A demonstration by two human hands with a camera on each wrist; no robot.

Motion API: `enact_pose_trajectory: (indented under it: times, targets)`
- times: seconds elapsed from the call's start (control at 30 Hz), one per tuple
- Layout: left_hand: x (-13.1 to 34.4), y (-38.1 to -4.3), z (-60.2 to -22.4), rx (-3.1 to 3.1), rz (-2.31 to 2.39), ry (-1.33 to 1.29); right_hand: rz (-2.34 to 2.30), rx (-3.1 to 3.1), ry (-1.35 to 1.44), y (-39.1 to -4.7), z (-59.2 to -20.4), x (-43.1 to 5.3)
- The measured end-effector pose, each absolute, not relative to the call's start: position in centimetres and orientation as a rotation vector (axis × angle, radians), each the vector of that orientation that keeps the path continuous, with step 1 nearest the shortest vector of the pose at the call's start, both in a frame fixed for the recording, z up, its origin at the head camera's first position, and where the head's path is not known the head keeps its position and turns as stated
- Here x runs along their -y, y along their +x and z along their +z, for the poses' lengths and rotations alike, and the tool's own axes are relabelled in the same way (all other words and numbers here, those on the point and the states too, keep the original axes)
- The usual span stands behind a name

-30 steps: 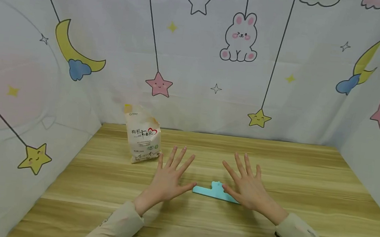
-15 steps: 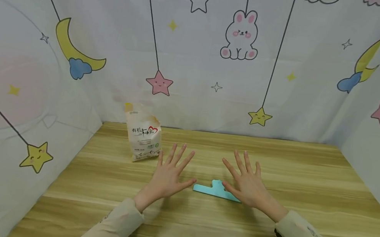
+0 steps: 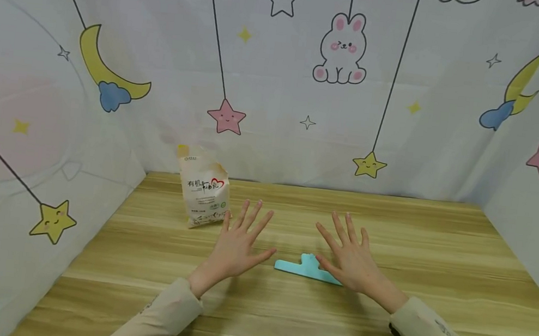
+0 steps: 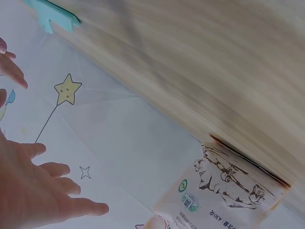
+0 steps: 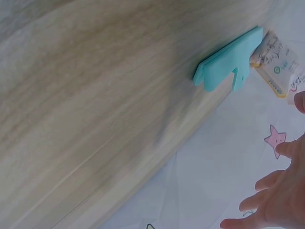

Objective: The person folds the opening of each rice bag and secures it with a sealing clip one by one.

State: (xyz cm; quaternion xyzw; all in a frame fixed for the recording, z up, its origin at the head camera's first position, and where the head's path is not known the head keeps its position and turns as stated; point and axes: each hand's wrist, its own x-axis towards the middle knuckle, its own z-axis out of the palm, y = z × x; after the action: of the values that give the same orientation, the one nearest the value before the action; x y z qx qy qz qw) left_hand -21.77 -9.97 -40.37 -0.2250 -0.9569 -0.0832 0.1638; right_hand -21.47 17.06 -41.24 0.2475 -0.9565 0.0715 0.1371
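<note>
My left hand (image 3: pixel 236 248) hovers over the table with its fingers spread, holding nothing. Just beyond its fingertips, toward the left, a pale printed food bag (image 3: pixel 204 191) stands upright; its lower printed end (image 4: pixel 228 183) shows large in the left wrist view. My right hand (image 3: pixel 353 261), also spread and holding nothing, overlaps the right end of a turquoise bag clip (image 3: pixel 307 268) in the head view. That clip lies flat between the two hands. In the right wrist view the clip (image 5: pixel 231 59) shows whole, apart from the fingers (image 5: pixel 267 200).
A wood-grain table (image 3: pixel 283 323) spans the space below both hands. White fabric (image 3: pixel 278 81) printed with stars, moons and rabbits hangs behind it and along both sides. Beige sleeves (image 3: pixel 171 308) cover the forearms.
My left hand has drifted slightly up and left in the head view. The right hand keeps its spread pose, and the bag and clip stay in place.
</note>
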Motion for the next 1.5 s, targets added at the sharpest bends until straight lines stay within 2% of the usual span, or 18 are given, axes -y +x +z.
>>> enact_pose_trajectory:
  times: [1.5]
  targets:
    - [11.5,-23.4,-39.7,2.436,-0.428,-0.552,0.438,2.561,0.830,-23.8,-40.0,-14.4]
